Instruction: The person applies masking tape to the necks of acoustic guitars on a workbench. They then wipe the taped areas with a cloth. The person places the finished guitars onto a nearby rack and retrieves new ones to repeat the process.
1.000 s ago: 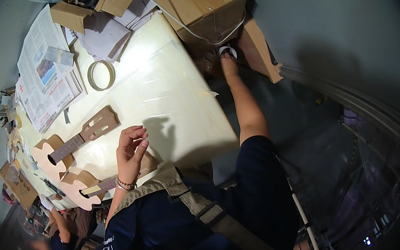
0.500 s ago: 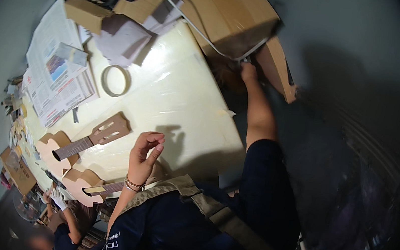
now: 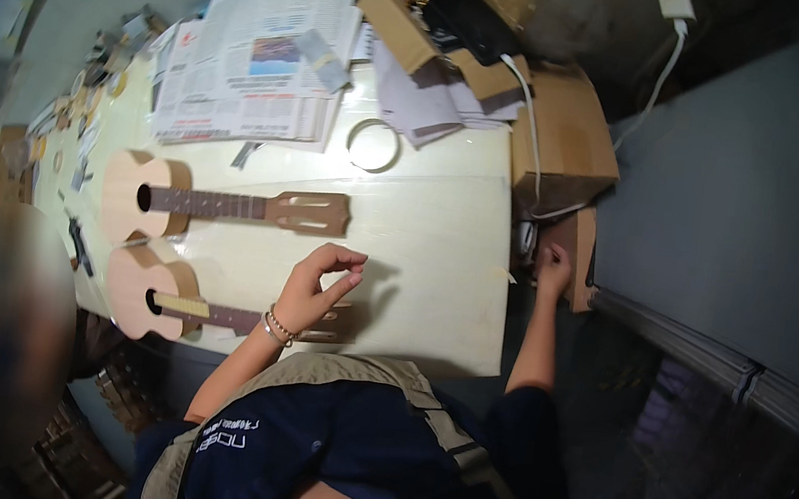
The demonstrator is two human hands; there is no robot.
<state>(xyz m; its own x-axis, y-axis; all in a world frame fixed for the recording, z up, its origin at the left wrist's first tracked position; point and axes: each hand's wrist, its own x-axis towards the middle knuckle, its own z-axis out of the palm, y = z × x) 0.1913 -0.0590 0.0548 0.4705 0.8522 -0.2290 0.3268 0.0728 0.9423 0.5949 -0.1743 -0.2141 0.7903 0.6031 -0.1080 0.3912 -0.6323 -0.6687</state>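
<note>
My left hand (image 3: 319, 284), with beaded bracelets at the wrist, hovers above the table's front part. Its fingers are curved, the thumb stands apart, and it holds nothing. Past the table's right edge, my right hand (image 3: 553, 268) is curled in front of a brown cardboard piece (image 3: 581, 248). Whatever it may hold is hidden. Close beside it hangs a bundled white cable (image 3: 527, 236). Two small unfinished guitars lie on the table: the farther guitar (image 3: 149, 196) has its headstock pointing right, and the nearer guitar (image 3: 147, 292) has its neck partly behind my left wrist.
A tape roll (image 3: 373, 145), newspapers (image 3: 243, 57) and loose papers (image 3: 414, 100) lie on the pale table (image 3: 434, 294). A cardboard box (image 3: 571, 136) stands at its far right corner, near a black device (image 3: 469, 25) with a white cable. A blurred person (image 3: 7, 319) is at the left.
The view has turned, so the table sits more level. My right hand has come away from the cable it was touching. My left hand keeps its curved pose over the table.
</note>
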